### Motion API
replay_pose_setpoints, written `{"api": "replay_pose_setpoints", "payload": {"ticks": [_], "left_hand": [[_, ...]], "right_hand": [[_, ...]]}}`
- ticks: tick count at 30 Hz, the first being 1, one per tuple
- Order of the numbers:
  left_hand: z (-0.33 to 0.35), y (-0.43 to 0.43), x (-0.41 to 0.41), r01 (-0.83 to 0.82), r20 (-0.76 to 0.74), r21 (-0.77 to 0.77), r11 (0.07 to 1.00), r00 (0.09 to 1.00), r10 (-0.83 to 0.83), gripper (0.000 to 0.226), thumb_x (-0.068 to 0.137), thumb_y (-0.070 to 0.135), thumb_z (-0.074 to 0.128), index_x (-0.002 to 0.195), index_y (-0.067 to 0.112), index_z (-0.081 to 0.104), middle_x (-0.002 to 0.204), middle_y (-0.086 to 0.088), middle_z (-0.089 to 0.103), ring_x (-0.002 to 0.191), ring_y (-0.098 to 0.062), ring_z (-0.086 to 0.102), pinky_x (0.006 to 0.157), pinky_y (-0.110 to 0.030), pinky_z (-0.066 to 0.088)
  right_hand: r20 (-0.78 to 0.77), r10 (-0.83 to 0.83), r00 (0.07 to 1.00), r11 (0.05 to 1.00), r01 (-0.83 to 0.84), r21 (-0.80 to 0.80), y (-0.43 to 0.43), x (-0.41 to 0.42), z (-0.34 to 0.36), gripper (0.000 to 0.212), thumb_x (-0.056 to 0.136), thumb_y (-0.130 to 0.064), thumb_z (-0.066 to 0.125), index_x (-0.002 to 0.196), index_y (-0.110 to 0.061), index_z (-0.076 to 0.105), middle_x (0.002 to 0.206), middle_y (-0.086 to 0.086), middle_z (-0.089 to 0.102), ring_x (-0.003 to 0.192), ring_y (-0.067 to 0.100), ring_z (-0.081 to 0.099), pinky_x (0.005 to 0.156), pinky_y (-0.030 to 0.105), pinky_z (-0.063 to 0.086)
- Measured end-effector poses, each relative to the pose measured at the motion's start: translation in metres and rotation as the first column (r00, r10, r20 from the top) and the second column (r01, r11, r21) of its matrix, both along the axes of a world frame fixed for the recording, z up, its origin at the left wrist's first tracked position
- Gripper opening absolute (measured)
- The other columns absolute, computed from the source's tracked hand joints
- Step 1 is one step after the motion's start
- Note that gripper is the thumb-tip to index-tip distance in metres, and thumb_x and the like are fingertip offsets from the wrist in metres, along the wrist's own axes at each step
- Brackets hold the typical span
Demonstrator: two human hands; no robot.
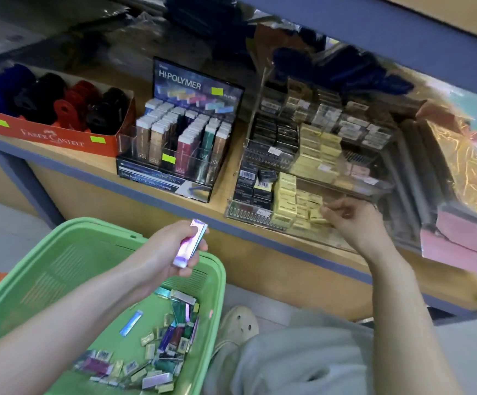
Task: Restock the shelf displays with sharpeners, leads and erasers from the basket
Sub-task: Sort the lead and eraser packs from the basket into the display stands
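Observation:
My left hand (171, 249) holds a few slim shiny eraser packs (191, 242) above the green basket (60, 252). Loose packs and small yellow boxes (160, 334) lie in the basket's near corner. My right hand (351, 220) reaches into the front tray of the clear tiered display (248, 216), fingers curled and pinching a small yellow box (321, 220) beside rows of yellow boxes (284, 195). The Hi-Polymer eraser display (180, 135) stands to the left, filled with upright packs.
A red Faber-Castell box (52, 135) of blue, black and red sharpeners sits at the shelf's left. Black boxes (251, 183) fill the tiered display's left side. Shiny wrapped goods (459, 155) lie at right. A blue shelf edge (374, 32) overhangs. My knee and shoe (237, 326) are beside the basket.

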State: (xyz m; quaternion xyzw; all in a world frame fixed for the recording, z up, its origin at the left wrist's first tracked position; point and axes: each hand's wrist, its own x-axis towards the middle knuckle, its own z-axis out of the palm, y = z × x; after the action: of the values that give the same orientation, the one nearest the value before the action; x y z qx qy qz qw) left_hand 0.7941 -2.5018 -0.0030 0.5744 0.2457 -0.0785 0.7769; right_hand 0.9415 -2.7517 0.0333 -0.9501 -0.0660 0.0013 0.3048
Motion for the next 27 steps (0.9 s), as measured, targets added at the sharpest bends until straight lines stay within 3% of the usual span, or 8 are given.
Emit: {"api": "replay_pose_setpoints", "payload": {"ticks": [5,9,10,14,19,23,25,27], "left_hand": [[0.007,-0.016,0.005,0.032,0.022,0.069,0.997,0.999,-0.034,0.022,0.101,0.013,0.034,0.104,0.006,0.054,0.074,-0.007,0.059,0.043,-0.012,0.041,0.038,-0.021,0.03],[0.009,-0.023,0.006,0.025,0.007,0.088,0.996,1.0,-0.026,0.022,0.101,0.012,0.034,0.107,0.003,0.054,0.07,-0.006,0.06,0.043,-0.013,0.04,0.037,-0.021,0.03],[0.009,-0.024,0.007,0.027,0.004,0.092,0.995,1.0,-0.028,0.023,0.101,0.012,0.034,0.108,0.003,0.054,0.07,-0.006,0.06,0.043,-0.013,0.04,0.038,-0.021,0.031],[0.011,-0.027,0.008,0.053,-0.005,0.102,0.993,0.999,-0.052,0.024,0.102,0.012,0.033,0.11,0.002,0.053,0.07,-0.006,0.06,0.045,-0.013,0.04,0.04,-0.021,0.032],[0.011,-0.03,0.009,0.099,0.003,0.124,0.987,0.995,-0.1,0.023,0.102,0.017,0.036,0.11,0.011,0.056,0.075,-0.005,0.06,0.048,-0.013,0.042,0.042,-0.02,0.035],[0.011,-0.034,0.011,0.109,0.047,0.116,0.987,0.992,-0.115,0.022,0.102,0.023,0.04,0.111,0.018,0.059,0.078,-0.004,0.058,0.05,-0.011,0.044,0.044,-0.019,0.037],[0.012,-0.034,0.012,0.086,0.065,0.066,0.994,0.994,-0.091,0.026,0.102,0.021,0.038,0.11,0.016,0.062,0.075,-0.004,0.056,0.047,-0.01,0.042,0.042,-0.018,0.034],[0.012,-0.034,0.013,0.051,0.069,-0.014,0.999,0.996,-0.05,0.032,0.102,0.018,0.033,0.106,0.011,0.064,0.071,-0.004,0.054,0.046,-0.009,0.041,0.041,-0.018,0.032]], "right_hand": [[0.005,0.03,1.0,0.999,-0.03,-0.018,-0.002,0.007,-0.004,0.014,0.088,-0.017,0.067,0.097,-0.007,0.068,0.089,0.006,0.066,0.08,0.015,0.057,0.057,0.005,0.038],[-0.058,0.014,0.998,0.999,-0.011,0.042,-0.003,0.015,-0.008,0.008,0.082,-0.013,0.074,0.085,-0.009,0.068,0.083,0.008,0.066,0.086,0.025,0.064,0.079,0.04,0.055],[-0.07,0.016,0.997,0.999,-0.013,0.05,-0.003,0.015,-0.007,0.009,0.079,-0.013,0.076,0.082,-0.01,0.068,0.082,0.009,0.067,0.086,0.026,0.064,0.08,0.041,0.056],[-0.075,0.061,0.995,0.996,-0.066,-0.058,-0.007,0.016,-0.002,0.018,0.072,-0.011,0.082,0.085,-0.014,0.069,0.077,0.0,0.062,0.076,0.014,0.058,0.062,0.012,0.042],[-0.041,0.068,0.997,0.997,-0.07,-0.038,-0.005,0.016,-0.004,0.019,0.072,-0.001,0.08,0.087,-0.008,0.072,0.082,0.005,0.066,0.073,0.011,0.059,0.071,0.021,0.046],[-0.006,0.056,0.998,0.991,-0.056,-0.119,-0.006,0.013,-0.004,0.022,0.075,-0.008,0.078,0.095,-0.013,0.071,0.088,0.001,0.065,0.076,0.012,0.057,0.071,0.023,0.041],[0.092,0.077,0.993,0.984,-0.061,-0.166,0.0,0.005,-0.004,0.022,0.082,-0.013,0.073,0.104,-0.016,0.068,0.092,-0.004,0.063,0.077,0.011,0.057,0.069,0.024,0.042],[0.216,0.11,0.97,0.992,-0.095,-0.08,0.016,-0.011,0.001,0.016,0.089,-0.016,0.065,0.104,-0.017,0.067,0.093,-0.008,0.062,0.071,0.0,0.053,0.062,0.012,0.04]]}}
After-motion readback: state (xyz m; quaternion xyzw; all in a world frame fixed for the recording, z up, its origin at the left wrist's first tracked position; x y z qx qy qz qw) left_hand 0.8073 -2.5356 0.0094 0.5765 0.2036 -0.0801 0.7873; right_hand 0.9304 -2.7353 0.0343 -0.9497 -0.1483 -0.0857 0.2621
